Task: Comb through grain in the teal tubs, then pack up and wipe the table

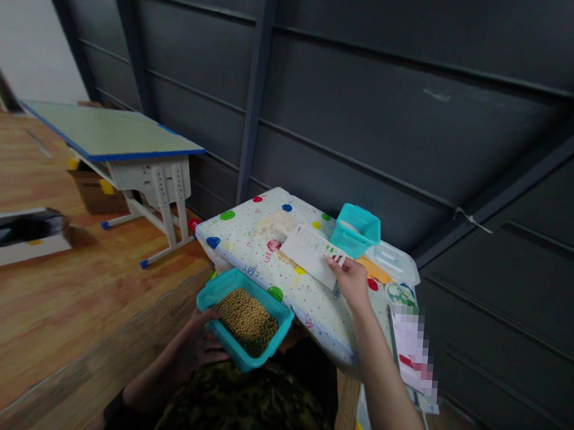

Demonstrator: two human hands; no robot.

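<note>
My left hand (208, 338) grips the near left wall of a turquoise plastic tub (283, 314), its thumb over the rim. Inside lie yellow soybeans (245, 313) and, toward the right end, green beans (258, 344). The tub is held at the front edge of the table, above my lap. Between thumb and fingers, my right hand (347, 276) pinches a white printed card (308, 252) with green and brown marks at one end. That card is low over the tablecloth, and loose beans (286, 259) show beside its near edge.
A balloon-print cloth covers the table (236, 241). Toward the back right stand a second turquoise tub (352, 236) and a clear lid (396, 262), with an orange piece (374, 270) nearby. Papers (412, 348) hang at the right. A school desk (120, 134) and dark wall panels lie beyond.
</note>
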